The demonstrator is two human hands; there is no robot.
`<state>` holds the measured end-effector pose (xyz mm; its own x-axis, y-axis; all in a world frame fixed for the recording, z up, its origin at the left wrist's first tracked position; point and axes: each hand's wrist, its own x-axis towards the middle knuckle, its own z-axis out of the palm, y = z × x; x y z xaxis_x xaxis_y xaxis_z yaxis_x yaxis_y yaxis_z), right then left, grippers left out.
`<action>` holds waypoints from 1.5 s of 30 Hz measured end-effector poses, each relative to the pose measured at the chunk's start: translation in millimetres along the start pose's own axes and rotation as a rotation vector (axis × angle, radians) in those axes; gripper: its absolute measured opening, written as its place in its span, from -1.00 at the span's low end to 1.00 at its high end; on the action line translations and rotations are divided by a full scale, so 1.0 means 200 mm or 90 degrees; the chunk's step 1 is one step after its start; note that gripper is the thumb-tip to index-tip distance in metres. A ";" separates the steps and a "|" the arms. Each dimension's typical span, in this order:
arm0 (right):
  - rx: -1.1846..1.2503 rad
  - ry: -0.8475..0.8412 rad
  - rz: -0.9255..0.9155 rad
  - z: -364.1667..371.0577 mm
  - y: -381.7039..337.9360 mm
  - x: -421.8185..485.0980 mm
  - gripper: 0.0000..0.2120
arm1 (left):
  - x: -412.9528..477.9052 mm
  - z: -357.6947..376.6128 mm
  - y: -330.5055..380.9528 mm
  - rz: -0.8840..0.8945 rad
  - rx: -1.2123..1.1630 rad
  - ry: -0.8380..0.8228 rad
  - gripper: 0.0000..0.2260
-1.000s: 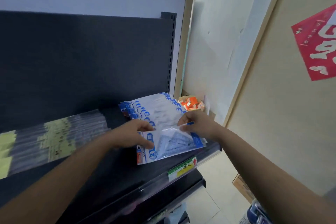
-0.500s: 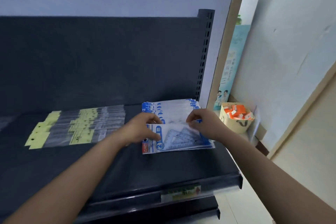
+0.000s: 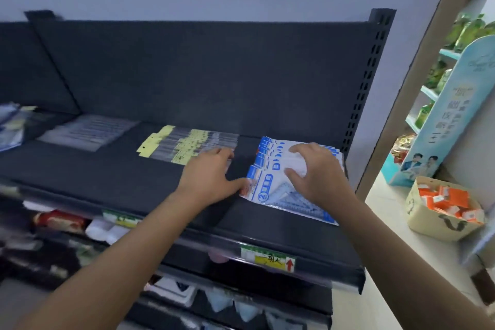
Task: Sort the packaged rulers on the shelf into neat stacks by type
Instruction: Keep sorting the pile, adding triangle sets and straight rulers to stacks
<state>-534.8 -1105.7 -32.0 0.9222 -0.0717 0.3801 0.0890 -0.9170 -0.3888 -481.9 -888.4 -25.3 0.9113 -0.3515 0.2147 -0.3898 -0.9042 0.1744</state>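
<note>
On matte shelf (image 3: 112, 171), grip of right hand (image 3: 318, 171) tight on glossy blue-white packets (image 3: 269, 169) (left hand (image 3: 209, 177) flat, wide).

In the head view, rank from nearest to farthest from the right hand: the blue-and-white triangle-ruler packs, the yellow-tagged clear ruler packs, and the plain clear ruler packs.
1. Blue-and-white triangle-ruler packs: right end of the shelf, under the right hand, which grips the top one.
2. Yellow-tagged clear ruler packs: mid-shelf, to its left.
3. Plain clear ruler packs: farther left.
</note>
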 end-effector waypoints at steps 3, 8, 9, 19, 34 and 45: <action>-0.015 -0.044 -0.018 0.04 -0.21 0.03 -0.45 | -0.12 -0.12 -0.13 -0.042 0.068 0.026 -0.34; -0.038 -0.084 -0.094 0.18 -0.63 0.08 -0.29 | -0.32 -0.31 -0.48 -0.154 0.198 0.065 -0.26; -0.038 -0.089 -0.111 0.23 -0.73 0.08 -0.27 | -0.37 -0.34 -0.57 -0.174 0.219 0.070 -0.24; 0.060 -0.165 -0.226 0.76 -1.86 0.18 -0.23 | -0.83 -0.66 -1.66 -0.340 0.264 0.068 -0.21; 0.118 -0.236 -0.262 1.50 -2.98 0.64 -0.35 | -0.92 -0.87 -2.94 -0.466 0.262 0.056 -0.31; 0.147 -0.264 -0.206 2.06 -3.50 1.37 -0.49 | -0.37 -0.91 -3.88 -0.461 0.276 0.005 -0.33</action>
<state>-188.3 -320.8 -1.5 0.9009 0.4004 0.1674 0.4278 -0.7544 -0.4979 -270.6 -117.7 -2.0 0.9151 0.3506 0.1989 0.3768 -0.9194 -0.1126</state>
